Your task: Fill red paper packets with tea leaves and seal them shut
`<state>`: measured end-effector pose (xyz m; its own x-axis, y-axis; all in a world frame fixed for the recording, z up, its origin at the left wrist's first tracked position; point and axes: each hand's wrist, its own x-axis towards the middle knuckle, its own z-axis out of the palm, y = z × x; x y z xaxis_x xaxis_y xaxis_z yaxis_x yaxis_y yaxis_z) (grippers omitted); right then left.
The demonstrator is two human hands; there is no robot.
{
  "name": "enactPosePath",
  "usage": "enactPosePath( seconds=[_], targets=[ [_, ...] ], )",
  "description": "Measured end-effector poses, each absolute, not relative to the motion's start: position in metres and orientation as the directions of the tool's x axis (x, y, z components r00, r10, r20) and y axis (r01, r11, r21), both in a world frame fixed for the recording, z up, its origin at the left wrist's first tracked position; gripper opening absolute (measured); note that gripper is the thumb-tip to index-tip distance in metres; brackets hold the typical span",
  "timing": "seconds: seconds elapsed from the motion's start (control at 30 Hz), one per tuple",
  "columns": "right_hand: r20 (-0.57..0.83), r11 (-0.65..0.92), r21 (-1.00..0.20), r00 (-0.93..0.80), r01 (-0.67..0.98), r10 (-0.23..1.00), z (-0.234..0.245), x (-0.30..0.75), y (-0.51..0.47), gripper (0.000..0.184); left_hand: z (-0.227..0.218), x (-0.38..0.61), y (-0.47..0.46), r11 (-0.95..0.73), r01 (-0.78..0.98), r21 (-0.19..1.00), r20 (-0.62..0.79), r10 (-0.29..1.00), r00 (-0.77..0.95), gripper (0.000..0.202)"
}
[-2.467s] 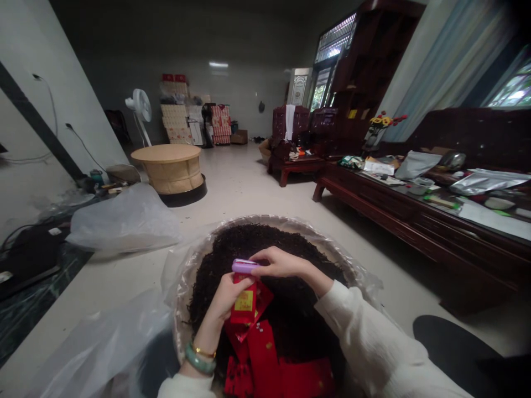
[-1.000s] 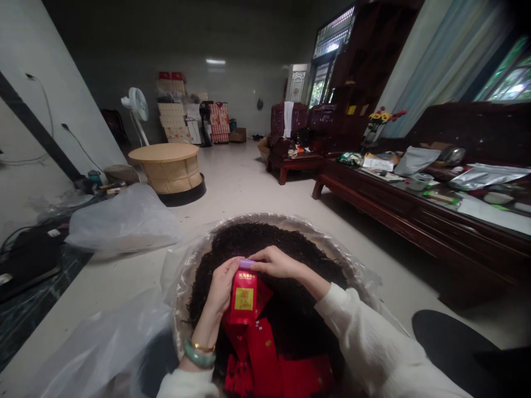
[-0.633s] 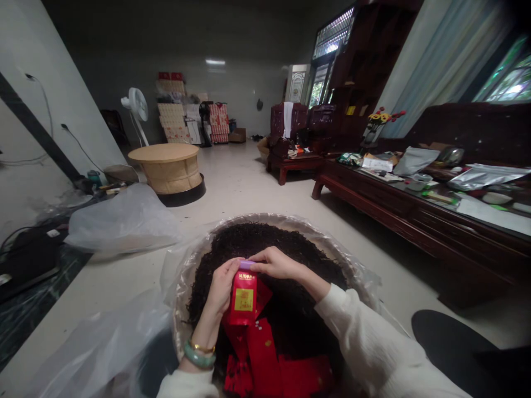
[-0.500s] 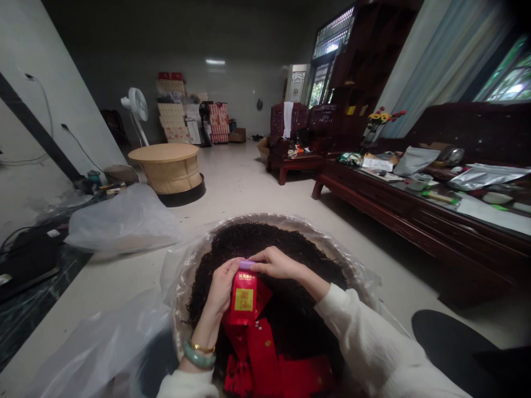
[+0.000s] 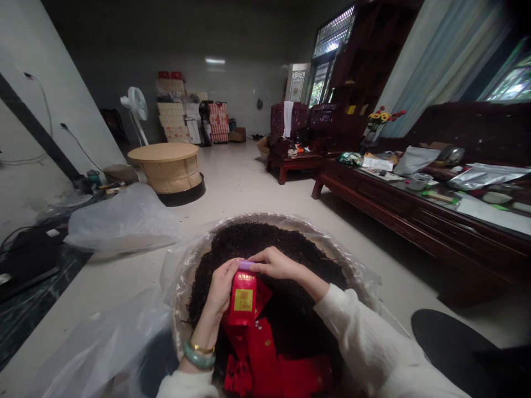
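A red tea packet [image 5: 244,304] with gold characters and a yellow label hangs upright over a plastic-lined basket [image 5: 182,276] of dark loose tea leaves [image 5: 265,235]. Along its top edge runs a lavender strip [image 5: 246,266]. My left hand [image 5: 224,284] is closed on the strip's left end and the packet's side, a green bangle and a gold one at its wrist. From the right, my right hand [image 5: 274,262] pinches the strip's other end. Below lie more red packets [image 5: 263,354], loosely heaped on the leaves.
Clear plastic bags [image 5: 122,221] lie on the floor at left. A round wooden-topped drum [image 5: 166,155] and a white fan [image 5: 136,104] stand behind. To the right is a long dark wooden table [image 5: 394,204] covered with bags and papers. A dark round stool [image 5: 448,342] sits at lower right.
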<state>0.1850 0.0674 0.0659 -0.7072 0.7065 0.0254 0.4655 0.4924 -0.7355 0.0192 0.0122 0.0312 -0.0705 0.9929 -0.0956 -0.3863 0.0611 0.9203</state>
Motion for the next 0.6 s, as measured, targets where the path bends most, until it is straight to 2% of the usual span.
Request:
enactPosePath(
  seconds=[0.4, 0.5, 0.6],
  targets=[
    [0.030, 0.489, -0.746, -0.710, 0.452, 0.703, 0.063, 0.186, 0.068, 0.043, 0.028, 0.019, 0.013, 0.070, -0.390, 0.918, -0.107, 0.992, -0.073, 0.042],
    [0.038, 0.469, -0.762, -0.693, 0.446, 0.720, 0.062, 0.185, 0.069, 0.044, 0.023, 0.019, 0.012, 0.171, -0.415, 0.894, -0.182, 0.983, 0.012, 0.051],
    [-0.019, 0.381, -0.814, -0.676, 0.438, 0.736, 0.061, 0.186, 0.072, 0.043, 0.015, 0.020, 0.009, 0.313, -0.352, 0.882, -0.273, 0.949, 0.160, 0.053]
  ],
)
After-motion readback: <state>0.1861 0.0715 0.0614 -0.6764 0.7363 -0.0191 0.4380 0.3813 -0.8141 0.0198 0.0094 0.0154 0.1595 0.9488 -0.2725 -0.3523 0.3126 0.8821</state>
